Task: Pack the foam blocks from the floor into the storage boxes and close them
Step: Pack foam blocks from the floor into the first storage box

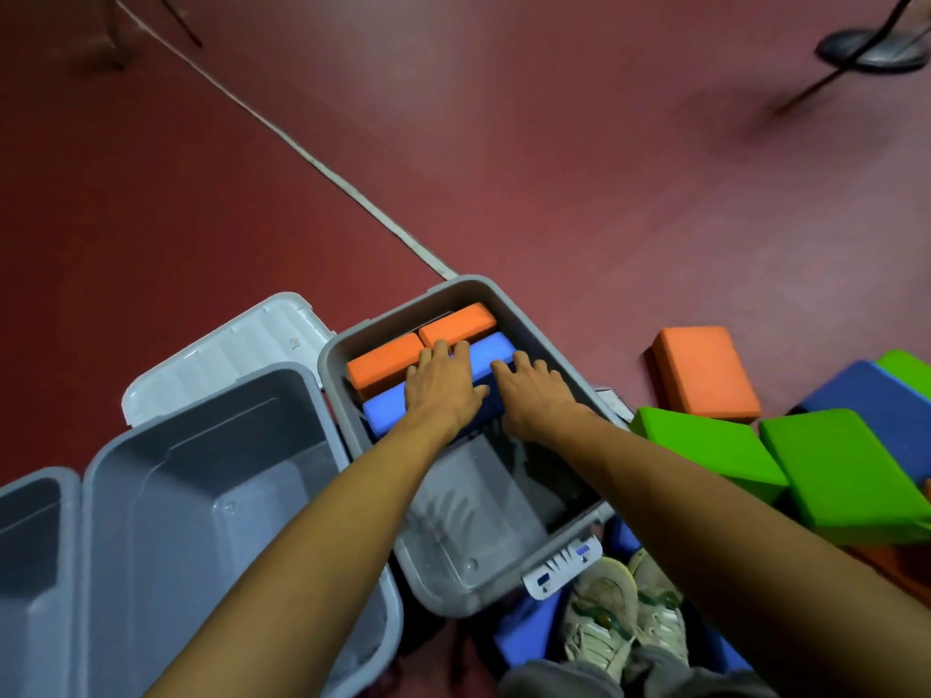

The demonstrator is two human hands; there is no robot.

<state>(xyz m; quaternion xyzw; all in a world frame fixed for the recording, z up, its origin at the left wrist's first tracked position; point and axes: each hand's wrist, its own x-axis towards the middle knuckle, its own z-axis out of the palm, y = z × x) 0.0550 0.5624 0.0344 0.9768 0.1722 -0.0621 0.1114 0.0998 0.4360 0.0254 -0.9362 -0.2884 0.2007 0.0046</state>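
Head view, materials: we see smooth grey plastic in the open box (473,521), a rounded rectangle with a scuffed, glossy bottom. The blocks are matte foam bricks with softened corners.
Blue block (388,410): a long brick, bright on top and darker on its near side. It lies in the far half of the open box, pressed against the near orange block (385,367) and the far orange block (458,322), which sit end to end behind it.
Left hand (443,380): we find it laid flat on top of the blue block, fingers straight, tips reaching the orange foam; it grips nothing.
Right hand (534,395): also flat, fingers extended over the blue block's right end beside the box wall, curled round nothing.
Loose blocks: on the dark red floor (554,193) right of the box lie an orange brick (705,372), a green brick (705,450) overlapped by a second green brick (851,471), and a blue brick (871,400) behind them.
Empty box (211,471): same grey plastic, just left of the open box, with a pale ribbed lid (226,340) behind it.
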